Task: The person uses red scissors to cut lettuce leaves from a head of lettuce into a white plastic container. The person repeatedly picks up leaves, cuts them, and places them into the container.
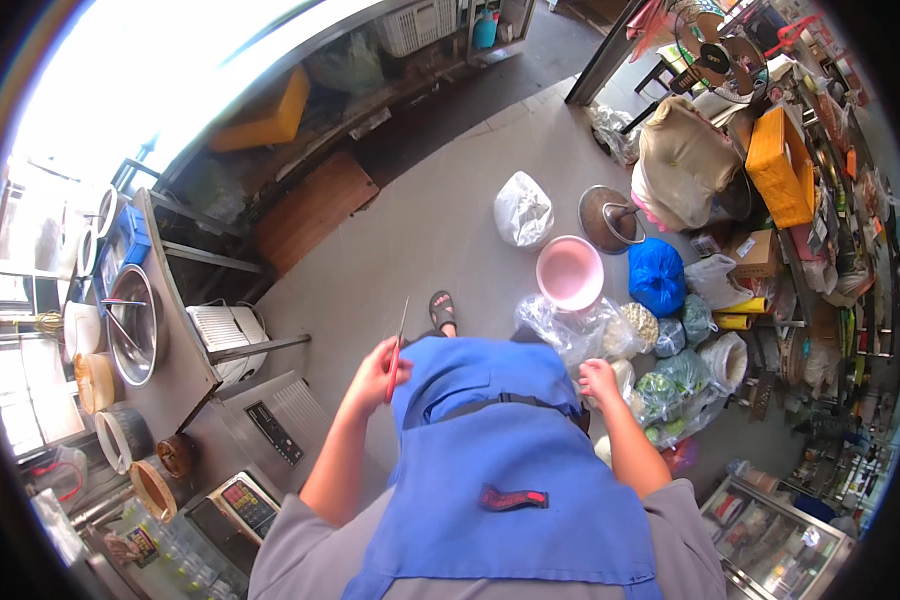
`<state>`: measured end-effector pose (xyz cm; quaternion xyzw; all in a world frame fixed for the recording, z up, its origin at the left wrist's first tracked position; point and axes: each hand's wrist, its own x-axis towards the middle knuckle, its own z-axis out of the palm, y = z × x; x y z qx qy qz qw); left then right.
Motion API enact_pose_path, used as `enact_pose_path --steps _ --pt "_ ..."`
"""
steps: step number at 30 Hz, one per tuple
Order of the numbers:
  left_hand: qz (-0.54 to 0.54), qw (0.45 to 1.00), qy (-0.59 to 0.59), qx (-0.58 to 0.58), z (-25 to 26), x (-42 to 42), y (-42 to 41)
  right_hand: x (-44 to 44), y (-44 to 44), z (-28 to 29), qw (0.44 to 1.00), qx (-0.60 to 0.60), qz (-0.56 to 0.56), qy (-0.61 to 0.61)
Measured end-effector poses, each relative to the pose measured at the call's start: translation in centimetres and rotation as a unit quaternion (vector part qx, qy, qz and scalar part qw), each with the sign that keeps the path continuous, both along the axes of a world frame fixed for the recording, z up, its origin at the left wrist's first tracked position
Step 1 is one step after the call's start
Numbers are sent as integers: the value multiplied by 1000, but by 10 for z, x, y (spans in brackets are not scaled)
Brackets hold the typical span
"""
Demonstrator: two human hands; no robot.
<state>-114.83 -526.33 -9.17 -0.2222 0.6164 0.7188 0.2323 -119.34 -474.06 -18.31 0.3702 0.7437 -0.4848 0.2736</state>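
My left hand (382, 373) is closed around the red handle of a slender pointed blade (403, 319), which looks like a knife and points away from me. On the other side of my blue apron (525, 480), my right hand (598, 379) hangs with its fingers curled; whether anything is in them cannot be made out. Closest to that hand are a clear plastic bag (559, 326) and a bag of pale food pieces (637, 328). A pink plastic basin (570, 273) stands just beyond the clear bag.
A white bag (523, 210), a round lid with a handle (604, 217) and a blue bag (656, 277) lie on the floor ahead. Bags of green vegetables (667, 390) crowd my right. Leftward, a metal counter (176, 330) carries a steel bowl (133, 325). Cluttered shelves (825, 247) line the right.
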Motion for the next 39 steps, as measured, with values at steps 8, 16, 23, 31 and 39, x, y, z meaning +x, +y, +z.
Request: enact_pose_path --steps 8,16,23,31,39 --pt "10 1000 7 22 21 -102 -36 31 54 15 984 110 -19 -142" --pt "104 994 5 16 -11 -46 -41 -70 34 14 951 170 255 34" --pt "254 965 16 66 -13 63 5 -130 -93 54 924 40 359 125" --pt "390 919 50 -17 -3 285 112 6 -133 1 822 -75 552 119" --pt "512 848 53 -125 60 473 197 152 -131 16 676 -70 732 58"
